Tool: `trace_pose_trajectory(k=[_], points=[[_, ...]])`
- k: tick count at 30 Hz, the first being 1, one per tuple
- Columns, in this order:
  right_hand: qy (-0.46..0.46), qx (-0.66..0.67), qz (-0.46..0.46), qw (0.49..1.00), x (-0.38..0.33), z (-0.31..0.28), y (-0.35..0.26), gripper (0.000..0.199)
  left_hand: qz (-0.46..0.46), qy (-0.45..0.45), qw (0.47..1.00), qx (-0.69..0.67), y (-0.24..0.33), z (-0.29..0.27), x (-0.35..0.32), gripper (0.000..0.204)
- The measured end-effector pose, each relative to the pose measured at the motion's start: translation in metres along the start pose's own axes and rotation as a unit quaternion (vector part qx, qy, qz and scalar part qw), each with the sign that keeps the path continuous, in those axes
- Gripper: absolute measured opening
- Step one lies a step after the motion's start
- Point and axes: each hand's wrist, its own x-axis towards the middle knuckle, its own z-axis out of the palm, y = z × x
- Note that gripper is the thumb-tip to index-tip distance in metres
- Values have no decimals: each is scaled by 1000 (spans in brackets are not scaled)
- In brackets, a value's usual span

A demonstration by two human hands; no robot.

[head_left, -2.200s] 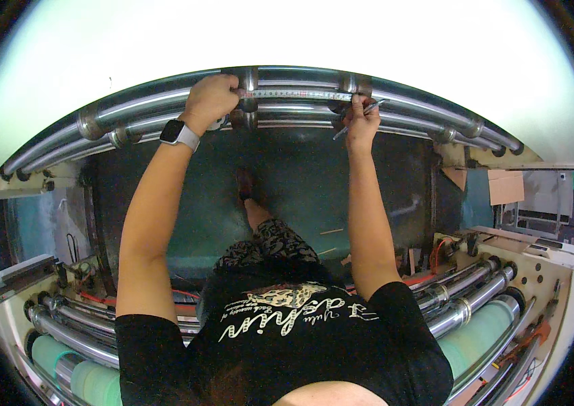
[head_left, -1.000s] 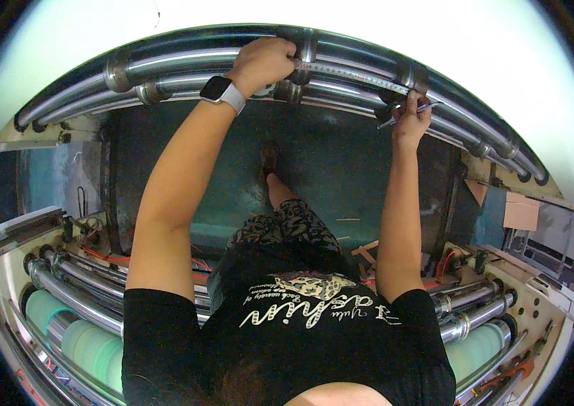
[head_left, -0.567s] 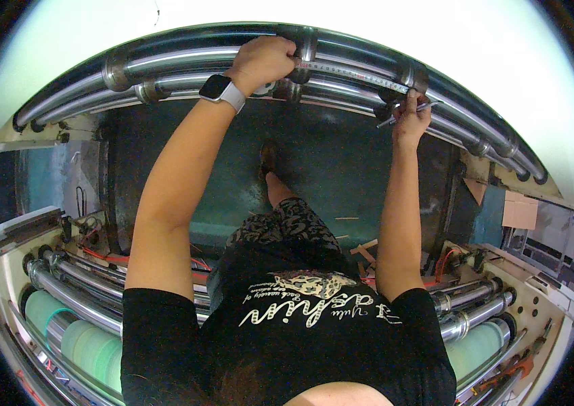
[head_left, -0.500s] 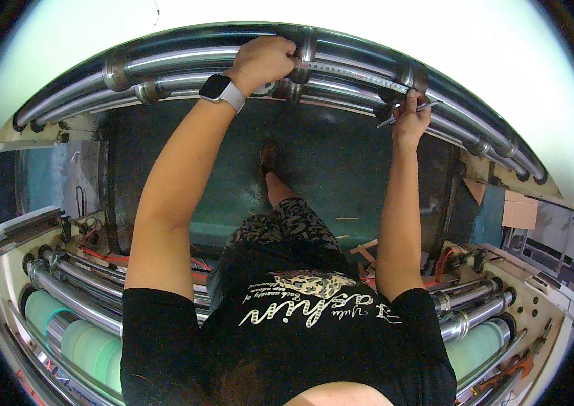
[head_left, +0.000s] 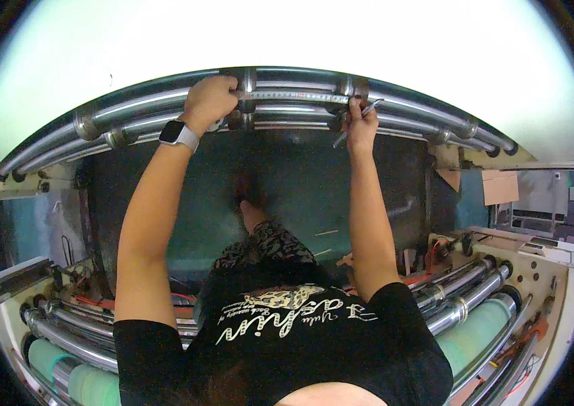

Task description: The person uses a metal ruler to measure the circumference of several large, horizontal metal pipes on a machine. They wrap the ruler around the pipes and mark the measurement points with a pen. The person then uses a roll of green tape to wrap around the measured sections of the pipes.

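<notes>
A pale measuring tape point(head_left: 294, 97) is stretched along the upper steel rollers point(head_left: 145, 101) between my hands. My left hand point(head_left: 211, 101), with a watch at its wrist, is closed around the tape's left part beside a dark collar; a small pale rounded piece shows under it. At the other end, my right hand point(head_left: 361, 128) pinches the tape by another collar point(head_left: 357, 86). Through the same hand's fingers runs a slim pen-like silver tool point(head_left: 339, 140), slanting up to the right. What lies inside the left palm is hidden.
Another set of steel rollers point(head_left: 77, 333) with pale green rolls point(head_left: 91, 386) lies behind me on both sides. Below my hands is a dark green floor point(head_left: 287, 183), with my foot on it. Cardboard point(head_left: 500, 188) stands at the right, near red hoses.
The view has shifted, so rollers and hands appear farther left and lower. Both hands stay on the stretched tape, which now looks more level. The silver tool remains in my right hand.
</notes>
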Motion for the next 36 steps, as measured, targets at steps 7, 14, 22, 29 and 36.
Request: trace_pose_trajectory(k=[7,14,22,29,36], points=[[-198,-367,164,894,1,-96,-8,21,-9,-10,1000,3,3,0,-1,21],[-249,-290,34,923,5,-88,-51,18,15,13,1000,-3,-7,7,1,22],[-328,-370,-54,868,32,-64,-52,22,17,25,1000,5,-3,5,-1,22],[-331,-436,-129,826,52,-72,-46,24,15,20,1000,4,-7,9,1,25],[-317,-523,-242,753,51,-87,-60,13,22,42,999,-9,-9,11,0,20]])
